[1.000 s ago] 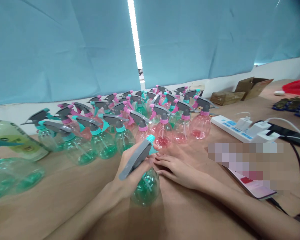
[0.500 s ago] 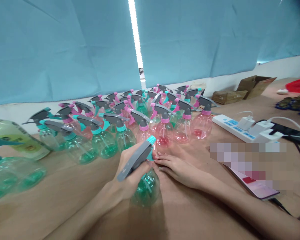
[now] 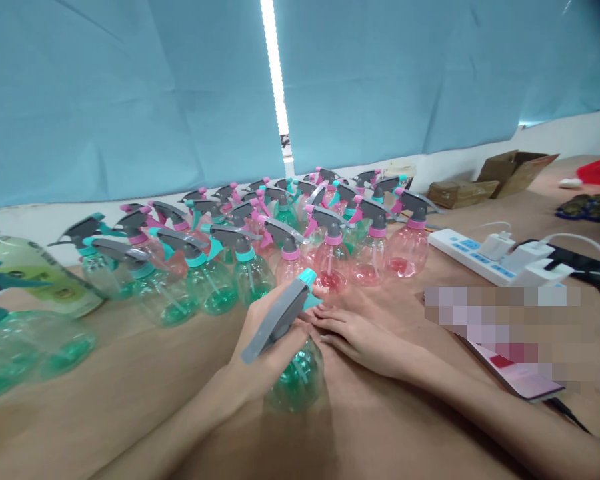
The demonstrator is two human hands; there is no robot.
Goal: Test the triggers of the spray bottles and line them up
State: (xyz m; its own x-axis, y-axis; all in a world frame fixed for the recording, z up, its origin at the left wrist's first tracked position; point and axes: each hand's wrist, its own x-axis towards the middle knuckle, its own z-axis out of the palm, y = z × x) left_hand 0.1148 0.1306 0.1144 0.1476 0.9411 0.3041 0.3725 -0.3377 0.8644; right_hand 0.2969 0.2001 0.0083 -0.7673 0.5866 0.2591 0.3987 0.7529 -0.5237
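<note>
My left hand (image 3: 263,347) is wrapped round the neck of a green spray bottle (image 3: 296,377) with a grey trigger head (image 3: 277,320) and a teal nozzle tip, which stands on the wooden table (image 3: 130,400). My right hand (image 3: 360,337) lies beside it on the table, its fingertips touching the bottle's trigger area, fingers together and stretched. Behind them stands a crowd of several pink spray bottles (image 3: 405,250) and green spray bottles (image 3: 215,287) with grey heads.
A white power strip (image 3: 467,250) with plugged chargers and cables lies at the right. A phone-like flat object (image 3: 517,373) lies near my right forearm. Cardboard boxes (image 3: 515,170) sit at the back right. More green bottles (image 3: 25,347) lie at the left. A blue curtain hangs behind.
The view has shifted slightly; my hands and the held bottle stay almost in the same place, the bottle tilting a little.
</note>
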